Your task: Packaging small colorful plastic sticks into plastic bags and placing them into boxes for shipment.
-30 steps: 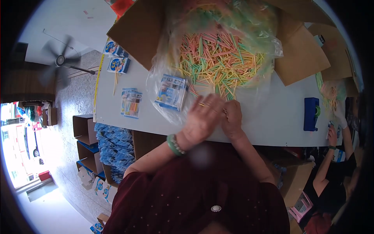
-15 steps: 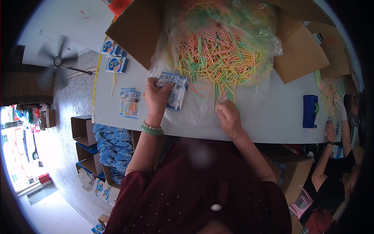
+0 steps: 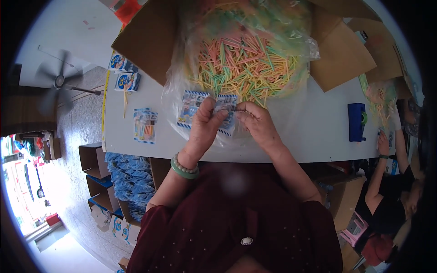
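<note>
My left hand (image 3: 205,127) is closed on a small clear plastic packet (image 3: 221,103) with blue-and-white striped ends, its thumb lying across the front. At the packet's right edge, my right hand (image 3: 258,122) is pinched; what is between its fingertips is too small to make out. More flat packets (image 3: 187,109) of the same kind lie in a pile just left of the held one. Beyond both hands, thin pastel sticks (image 3: 250,63) in pink, yellow, orange and green fill a large clear plastic bag (image 3: 170,93), which spreads over the tabletop.
Left on the white table (image 3: 120,143) lie filled packets (image 3: 145,126) and small printed boxes (image 3: 127,82). Cardboard flaps (image 3: 148,41) flank the bag. A blue tape dispenser (image 3: 356,122) stands at right, near a co-worker's hand (image 3: 383,143). Below the table's left edge, a carton holds blue packets (image 3: 129,175).
My left hand has lifted a packet off the pile and moved right. My right hand has come up and left from the sticks' near edge to meet that packet.
</note>
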The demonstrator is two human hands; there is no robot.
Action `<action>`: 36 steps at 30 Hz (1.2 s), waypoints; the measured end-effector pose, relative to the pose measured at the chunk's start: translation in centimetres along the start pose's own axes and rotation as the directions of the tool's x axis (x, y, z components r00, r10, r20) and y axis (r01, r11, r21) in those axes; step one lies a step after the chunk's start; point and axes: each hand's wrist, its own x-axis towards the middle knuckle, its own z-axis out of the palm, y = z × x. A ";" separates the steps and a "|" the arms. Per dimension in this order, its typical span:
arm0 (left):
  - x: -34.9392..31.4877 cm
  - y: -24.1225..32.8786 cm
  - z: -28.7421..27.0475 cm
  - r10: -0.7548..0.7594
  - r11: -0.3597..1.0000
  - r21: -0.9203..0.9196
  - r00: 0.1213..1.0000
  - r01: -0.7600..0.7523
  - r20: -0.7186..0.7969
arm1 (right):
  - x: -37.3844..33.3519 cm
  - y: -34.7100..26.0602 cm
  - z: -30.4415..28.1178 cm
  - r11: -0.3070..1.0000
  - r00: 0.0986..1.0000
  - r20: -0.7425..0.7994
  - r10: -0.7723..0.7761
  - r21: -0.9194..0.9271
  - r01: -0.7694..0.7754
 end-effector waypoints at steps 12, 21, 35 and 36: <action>0.2 -0.3 1.6 -0.166 0.979 0.123 0.986 0.165 -0.001 | -0.9 1.3 -1.4 0.978 0.993 -0.106 -0.058 -0.206 0.035; 0.9 -0.8 -0.4 -0.264 0.924 0.301 0.963 0.235 0.059 | -1.1 -1.4 -2.3 0.997 0.996 0.090 -0.007 -0.081 0.014; 0.5 -0.4 -0.1 -0.158 0.941 0.314 0.984 0.124 0.086 | -0.9 1.3 -2.2 0.980 0.993 0.008 -0.117 -0.159 0.117; 0.5 -0.4 -0.1 -0.069 0.921 0.388 0.996 0.043 0.053 | -1.3 1.9 -2.0 0.973 0.983 -0.083 -0.165 -0.177 0.148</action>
